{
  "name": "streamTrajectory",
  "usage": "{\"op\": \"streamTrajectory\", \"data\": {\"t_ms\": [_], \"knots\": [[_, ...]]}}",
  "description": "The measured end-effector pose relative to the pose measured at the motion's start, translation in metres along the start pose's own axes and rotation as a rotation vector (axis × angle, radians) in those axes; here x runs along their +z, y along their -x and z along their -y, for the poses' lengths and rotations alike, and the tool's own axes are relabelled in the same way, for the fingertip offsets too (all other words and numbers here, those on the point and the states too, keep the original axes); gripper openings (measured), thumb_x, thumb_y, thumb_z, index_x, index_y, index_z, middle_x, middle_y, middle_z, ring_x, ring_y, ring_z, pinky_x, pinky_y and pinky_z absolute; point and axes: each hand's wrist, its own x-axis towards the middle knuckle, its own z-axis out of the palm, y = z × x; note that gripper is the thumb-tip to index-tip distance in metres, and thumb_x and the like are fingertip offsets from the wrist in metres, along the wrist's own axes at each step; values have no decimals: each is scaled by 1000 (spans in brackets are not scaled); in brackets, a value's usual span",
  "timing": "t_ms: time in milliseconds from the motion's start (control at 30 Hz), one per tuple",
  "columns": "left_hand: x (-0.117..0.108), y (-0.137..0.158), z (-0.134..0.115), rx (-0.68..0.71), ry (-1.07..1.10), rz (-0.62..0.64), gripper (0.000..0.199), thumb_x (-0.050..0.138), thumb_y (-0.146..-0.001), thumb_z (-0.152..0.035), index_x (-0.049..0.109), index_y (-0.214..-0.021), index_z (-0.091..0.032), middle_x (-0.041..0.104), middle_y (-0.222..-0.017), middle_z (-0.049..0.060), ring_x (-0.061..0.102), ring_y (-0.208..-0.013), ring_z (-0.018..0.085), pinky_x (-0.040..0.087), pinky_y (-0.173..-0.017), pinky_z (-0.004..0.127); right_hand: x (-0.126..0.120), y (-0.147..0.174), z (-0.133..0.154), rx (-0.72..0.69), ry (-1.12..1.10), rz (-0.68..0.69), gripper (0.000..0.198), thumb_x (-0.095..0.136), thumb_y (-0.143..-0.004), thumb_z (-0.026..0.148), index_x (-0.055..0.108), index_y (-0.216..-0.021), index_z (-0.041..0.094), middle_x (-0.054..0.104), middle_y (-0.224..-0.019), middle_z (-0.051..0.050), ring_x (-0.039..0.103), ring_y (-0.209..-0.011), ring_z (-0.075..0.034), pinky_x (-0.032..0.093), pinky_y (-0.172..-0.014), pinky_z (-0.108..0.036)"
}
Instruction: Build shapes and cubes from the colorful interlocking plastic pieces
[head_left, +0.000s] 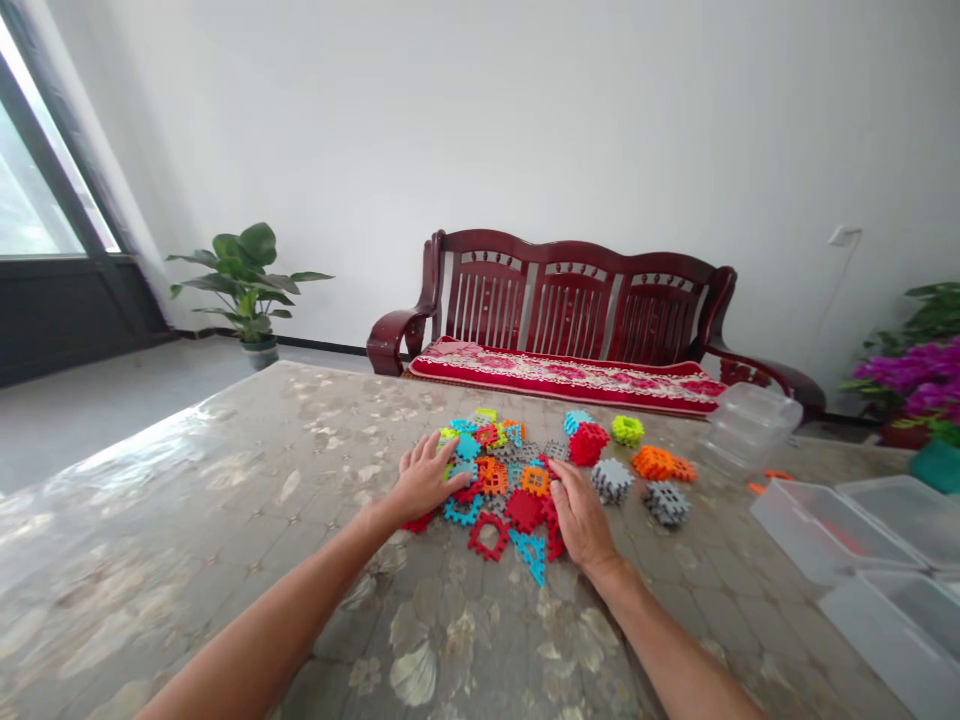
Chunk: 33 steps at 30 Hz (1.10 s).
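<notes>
A loose heap of interlocking plastic tiles (501, 480) in red, blue, orange, grey and lime is spread on the table (187, 520) just below the middle of the frame. The left hand (426, 482) is laid flat on the heap's left edge, fingers spread and palm down, with nothing gripped. The right hand (581, 518) is pressed palm down on the heap's right edge, fingers extended and close together; no tile is seen to be grasped. To the right of the heap, small stacks of sorted tiles are set apart: a red stack (588, 443), a lime stack (627, 430), an orange stack (663, 464) and two grey stacks (611, 480). Clear plastic containers (825, 530) are placed at the lower right of the frame. Beyond the table, at upper centre, a dark wooden bench (570, 300) with a red cushion is seen, and a potted plant (251, 285) stands at the left.
</notes>
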Motion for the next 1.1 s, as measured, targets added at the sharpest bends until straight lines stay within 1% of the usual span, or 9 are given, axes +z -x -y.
{"op": "streamTrajectory", "data": {"t_ms": [100,200,333,500,700,833,967,1033,1100], "knots": [[5,30,-2,-83,-57,38,81,47,-83,-68,31,-153,-30,26,-162,16,20,-148,40,23,-113,61,2,0,-1,2,17,1,41,35,-100,37,61,-127,20,64,-129,-10,56,-122,-23,42,-108,-45],[9,52,-9,-61,-91,50,93,54,-76,-72,27,-155,-30,22,-163,17,17,-149,41,20,-113,63,3,1,-2,3,35,12,41,35,-100,38,61,-127,20,64,-128,-10,56,-122,-23,43,-108,-45],[16,59,-21,14,-114,-5,100,59,-70,-75,30,-154,-29,24,-162,17,23,-147,41,22,-113,62,4,1,-3,12,45,46,41,35,-100,39,66,-121,20,67,-123,-9,59,-117,-23,44,-105,-44],[23,45,-28,131,-117,-75,87,59,-78,-68,35,-152,-28,32,-159,16,29,-146,35,27,-115,55,4,1,-1,2,-30,98,43,36,-100,43,70,-113,21,69,-120,-9,59,-117,-24,44,-106,-46],[23,34,-28,208,-113,-171,60,54,-90,-47,44,-147,-29,42,-154,13,35,-142,35,26,-114,62,1,-1,-2,58,-189,51,46,36,-99,49,67,-119,21,68,-124,-10,58,-119,-24,44,-106,-47],[20,42,-43,401,-77,-247,51,54,-92,-39,48,-142,-32,41,-154,9,29,-145,31,20,-118,59,-1,-1,-3,98,-236,23,46,36,-99,49,68,-116,22,68,-123,-10,58,-120,-25,42,-107,-48],[18,52,-66,675,0,-112,50,63,-82,-57,60,-128,-36,42,-152,5,23,-146,32,17,-119,59,-2,-1,-2,99,-243,10,44,38,-98,49,70,-111,22,69,-120,-10,59,-117,-25,41,-107,-48],[19,54,-77,744,31,-58,59,67,-74,-66,63,-123,-34,43,-150,7,23,-145,35,16,-119,60,-2,-1,-2,102,-246,9,43,38,-98,48,70,-111,22,68,-121,-10,58,-118,-24,41,-108,-48],[19,53,-84,765,47,-23,59,69,-72,-66,64,-119,-31,44,-148,8,25,-144,35,17,-119,60,-2,0,-3,111,-245,6,43,38,-99,48,70,-112,21,68,-121,-10,58,-118,-24,41,-108,-47]]}}
